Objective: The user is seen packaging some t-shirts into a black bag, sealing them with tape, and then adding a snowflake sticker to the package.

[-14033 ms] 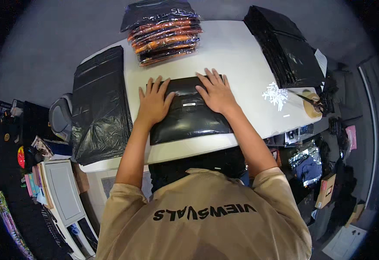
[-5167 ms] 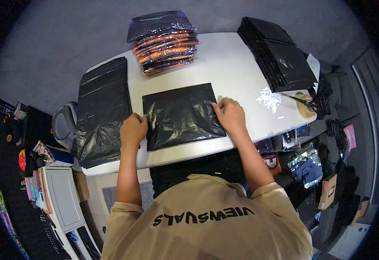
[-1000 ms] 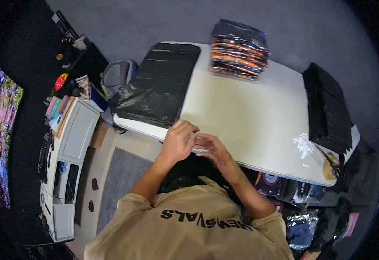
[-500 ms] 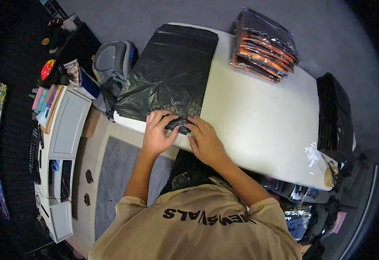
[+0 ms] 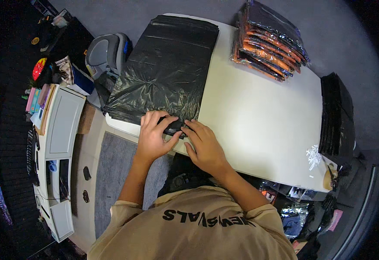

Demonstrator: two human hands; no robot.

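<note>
A stack of flat, glossy black plastic bags [image 5: 168, 65] lies on the left part of the white table. Its near right corner is crumpled and bunched up under my fingers. My left hand [image 5: 155, 135] is closed on this corner, the fingers bent over the plastic and the thumb pointing in from the near side. Close beside it, my right hand [image 5: 204, 145] has its fingertips curled on the same bunched plastic, its thumb lower, by the table's edge. The fingertips partly hide the plastic they grip.
The white table [image 5: 259, 112] carries a pile of clear-wrapped orange and black packages [image 5: 269, 41] at the far side. A black stack [image 5: 336, 115] stands at its right end, near white scraps [image 5: 314, 157] and a tape roll [image 5: 329, 178]. A white cabinet [image 5: 64, 123] is at left.
The view has shifted slightly, so the table contents sit a little differently. My right thumb has dropped a little away from its fingers; both hands stay at the bag's near corner.
</note>
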